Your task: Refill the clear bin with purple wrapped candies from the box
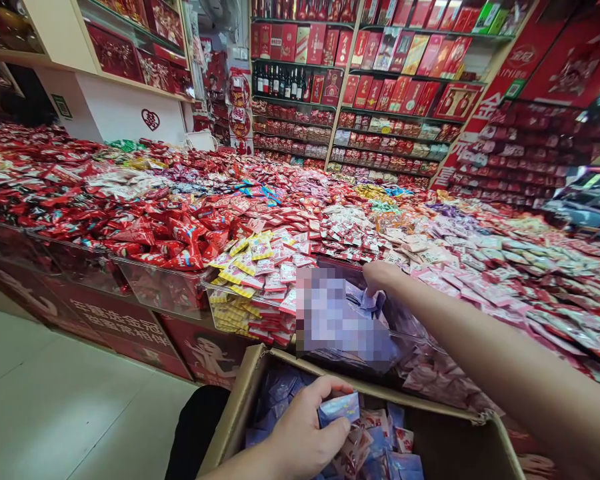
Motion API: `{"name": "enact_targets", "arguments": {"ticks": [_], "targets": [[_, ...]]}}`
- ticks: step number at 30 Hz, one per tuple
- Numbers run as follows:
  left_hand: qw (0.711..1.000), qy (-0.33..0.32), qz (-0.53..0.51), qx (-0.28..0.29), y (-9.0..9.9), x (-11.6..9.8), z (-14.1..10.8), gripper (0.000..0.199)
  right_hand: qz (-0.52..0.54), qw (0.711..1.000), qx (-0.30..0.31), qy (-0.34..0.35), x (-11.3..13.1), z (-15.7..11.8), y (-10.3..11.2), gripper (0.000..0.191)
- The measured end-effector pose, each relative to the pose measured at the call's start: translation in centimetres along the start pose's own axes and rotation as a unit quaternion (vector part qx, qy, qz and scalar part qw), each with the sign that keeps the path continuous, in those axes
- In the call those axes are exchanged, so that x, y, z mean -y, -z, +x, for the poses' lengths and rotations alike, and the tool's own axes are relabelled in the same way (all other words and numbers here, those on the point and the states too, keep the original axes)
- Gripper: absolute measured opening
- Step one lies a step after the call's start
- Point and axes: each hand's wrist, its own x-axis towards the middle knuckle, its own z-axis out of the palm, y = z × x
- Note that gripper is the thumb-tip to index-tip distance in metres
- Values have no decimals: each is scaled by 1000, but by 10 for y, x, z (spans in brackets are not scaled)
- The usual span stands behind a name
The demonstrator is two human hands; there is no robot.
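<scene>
Over the cardboard box [480, 427], my left hand [307, 427] pinches a blue-purple packet [341, 408] between thumb and fingers. Below it in the box lie more blue packets [405, 465] and red-and-white ones. My right hand [383, 277] reaches into a clear bin of purple packets [370, 303] on the display. Its fingers are bent down and their tips are hidden among the packets, so what they hold, if anything, cannot be made out. Part of that bin is blurred.
Left of the purple bin stands a clear bin of yellow and pink packets [260, 267]. Red packets [180, 233] fill bins farther left. Shelves with red boxes [395, 93] and bottles [279, 83] rise behind. Tiled floor [75, 393] shows at the lower left.
</scene>
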Motion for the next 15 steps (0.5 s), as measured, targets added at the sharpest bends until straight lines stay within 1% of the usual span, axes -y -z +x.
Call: {"name": "enact_targets", "arguments": {"ticks": [3,6,9,11,12,13,14,15], "targets": [[1000,4,-16,1,0,1,1,30,1,1000,-19,10,1,-3,-3,38],[999,-7,-45,-6,0,2,2,31,-2,1000,-26,7,5,-5,-5,37],[995,-13,-103,-13,-1,2,3,32,-4,999,-47,17,9,-12,2,35],[985,1,-175,-2,-2,1,4,32,13,995,-92,33,11,-28,10,30],[977,11,-215,2,-2,0,4,32,34,991,-123,50,12,-41,15,27],[967,19,-253,5,-2,-1,5,33,64,983,-155,76,14,-57,18,25],[959,21,-284,6,-1,-2,5,35,104,970,-184,118,16,-76,19,23],[952,18,-306,4,0,-3,5,36,154,951,-210,166,18,-96,17,23]]}}
